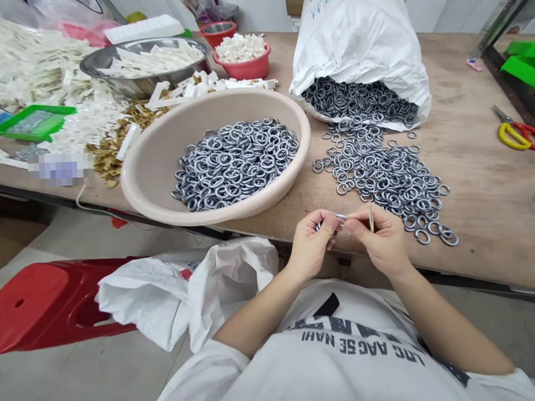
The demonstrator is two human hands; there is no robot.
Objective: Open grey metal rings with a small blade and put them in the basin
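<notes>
The head camera looks down across the table [492,185].

White shirt [320,381] — short sleeves [213,368], black block lettering [365,348] across the front, bare forearms [259,313]

Bare fingers [329,224] partly hid a small grey metal ring [341,216]; the left edge cropped a heap of white strips [17,60].

Rings [386,174] before my right hand [387,239]: silvery grey
Basin [153,170] beyond my left hand [311,243]: pale beige
My shirt [319,378]: white (black lettering [362,350])
</notes>
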